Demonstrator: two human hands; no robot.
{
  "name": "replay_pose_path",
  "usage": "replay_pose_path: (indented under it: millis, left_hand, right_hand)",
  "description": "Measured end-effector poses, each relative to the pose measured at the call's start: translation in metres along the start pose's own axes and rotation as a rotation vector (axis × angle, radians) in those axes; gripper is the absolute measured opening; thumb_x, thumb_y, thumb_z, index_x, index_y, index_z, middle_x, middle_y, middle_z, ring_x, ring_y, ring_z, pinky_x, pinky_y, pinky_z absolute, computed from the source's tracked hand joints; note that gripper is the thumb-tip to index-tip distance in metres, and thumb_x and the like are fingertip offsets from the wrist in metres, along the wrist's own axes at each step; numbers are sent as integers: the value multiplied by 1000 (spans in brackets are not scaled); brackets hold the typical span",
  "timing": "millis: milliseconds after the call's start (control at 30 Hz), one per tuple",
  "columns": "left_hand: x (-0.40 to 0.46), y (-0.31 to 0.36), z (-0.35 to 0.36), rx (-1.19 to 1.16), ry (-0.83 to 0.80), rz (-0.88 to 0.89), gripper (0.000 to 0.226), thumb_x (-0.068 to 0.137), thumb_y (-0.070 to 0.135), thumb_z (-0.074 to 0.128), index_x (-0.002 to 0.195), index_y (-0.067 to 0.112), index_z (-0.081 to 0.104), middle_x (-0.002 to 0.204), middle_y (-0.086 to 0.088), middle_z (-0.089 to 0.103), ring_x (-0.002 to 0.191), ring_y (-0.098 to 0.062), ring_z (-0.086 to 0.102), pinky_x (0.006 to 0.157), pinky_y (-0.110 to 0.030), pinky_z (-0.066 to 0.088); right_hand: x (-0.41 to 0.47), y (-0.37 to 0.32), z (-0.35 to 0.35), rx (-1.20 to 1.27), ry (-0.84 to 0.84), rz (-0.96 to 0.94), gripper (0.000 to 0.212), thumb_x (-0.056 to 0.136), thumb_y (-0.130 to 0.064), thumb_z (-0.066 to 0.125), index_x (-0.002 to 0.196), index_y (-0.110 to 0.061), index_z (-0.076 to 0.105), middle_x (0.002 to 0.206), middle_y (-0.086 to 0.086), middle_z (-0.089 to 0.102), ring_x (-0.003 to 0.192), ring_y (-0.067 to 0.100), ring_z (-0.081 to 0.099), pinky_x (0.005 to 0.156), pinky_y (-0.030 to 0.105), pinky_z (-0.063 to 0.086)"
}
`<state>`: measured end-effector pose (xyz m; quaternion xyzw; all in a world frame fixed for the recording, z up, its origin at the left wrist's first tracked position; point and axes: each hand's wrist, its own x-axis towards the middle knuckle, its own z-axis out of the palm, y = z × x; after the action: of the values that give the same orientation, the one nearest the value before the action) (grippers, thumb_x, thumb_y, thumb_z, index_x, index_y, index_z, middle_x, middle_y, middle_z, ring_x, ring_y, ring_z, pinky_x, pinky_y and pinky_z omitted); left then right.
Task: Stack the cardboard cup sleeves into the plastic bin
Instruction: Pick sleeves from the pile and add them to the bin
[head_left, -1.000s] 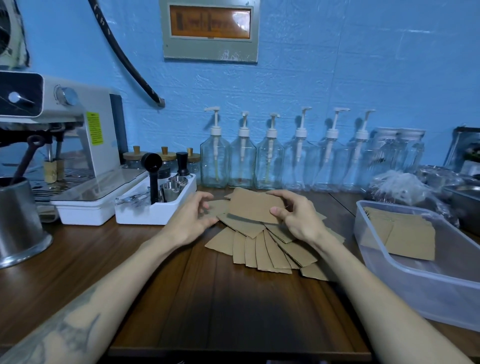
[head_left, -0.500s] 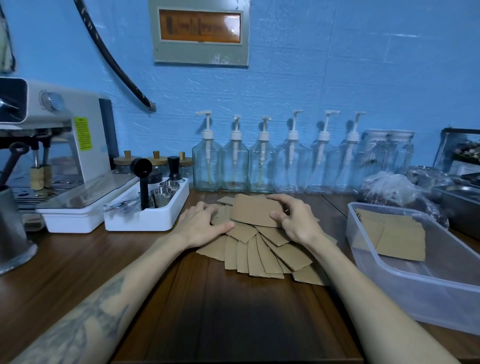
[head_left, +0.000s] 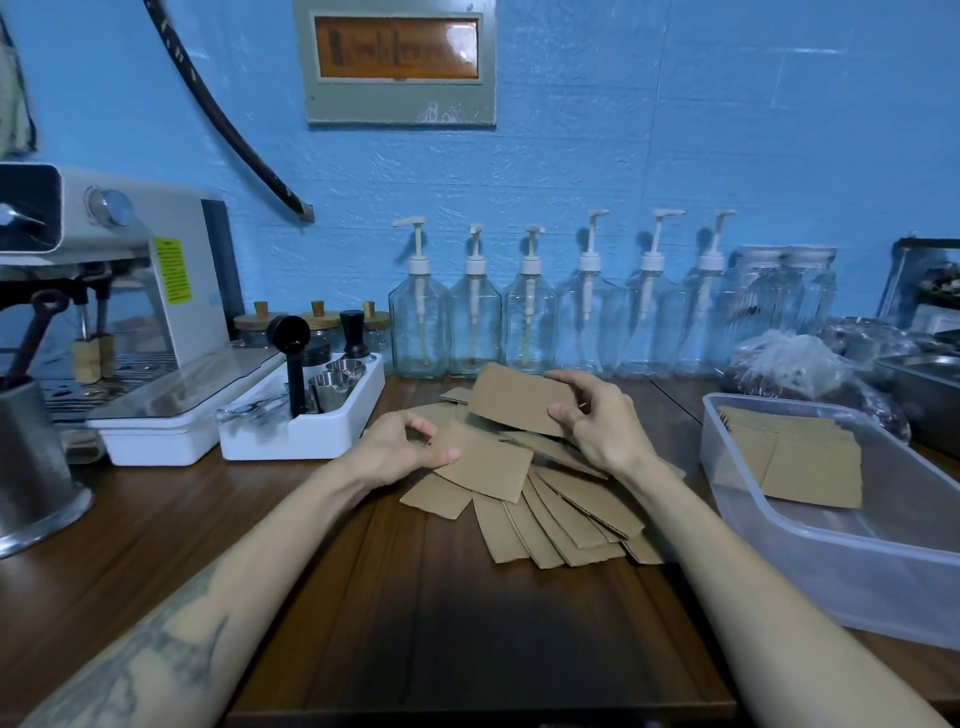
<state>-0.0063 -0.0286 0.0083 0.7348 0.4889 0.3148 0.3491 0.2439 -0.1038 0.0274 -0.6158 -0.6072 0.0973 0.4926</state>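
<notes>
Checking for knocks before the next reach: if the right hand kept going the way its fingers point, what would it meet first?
The right hand, holding a sleeve, points left across the fanned pile. First in line looks like the left hand, with the white tray beyond it; depth is unclear.

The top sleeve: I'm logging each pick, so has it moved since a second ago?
Yes. The top sleeve, pinched by the right hand, has lifted off the fanned pile, its far edge now overlapping the pump bottles.
</notes>
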Motion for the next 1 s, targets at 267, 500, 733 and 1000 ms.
replay_pose_path:
  millis: [267, 500, 733, 1000]
  left_hand:
    - [-11, -11, -26, -346, -62, 81, 35, 70, 20, 88, 91, 8, 62, 64, -3, 61, 71, -20, 57, 90, -33, 45]
    - [-11, -2, -15, -318, 73, 180, 29, 77, 10, 82, 92, 7, 57, 69, -6, 61, 51, -10, 54, 52, -25, 46]
    - [-7, -2, 3, -38, 164, 200, 32, 83, 34, 76, 94, 17, 51, 77, 8, 49, 67, -10, 44, 69, -31, 37]
    - [-8, -4, 10, 24, 97, 405, 53, 89, 30, 70, 133, 38, 41, 77, 11, 55, 58, -11, 48, 62, -25, 48]
  right_hand:
    - [-2, 0, 5, 4, -45, -30, 37, 91, -12, 69, 125, -28, 66, 85, -7, 66, 80, 17, 61, 87, 31, 52]
    - [-8, -4, 9, 46, -253, -85, 40, 96, -4, 60, 131, -25, 62, 87, -3, 65, 58, 11, 54, 68, 24, 52]
    - [-10, -11, 9, 102, -329, -12, 50, 92, -9, 38, 127, -35, 64, 88, -3, 66, 69, 15, 60, 80, 36, 51]
    - [-9, -4, 17, -128, -321, -177, 48, 95, -35, 63, 139, -49, 48, 145, -10, 53, 132, 10, 48, 113, 41, 37]
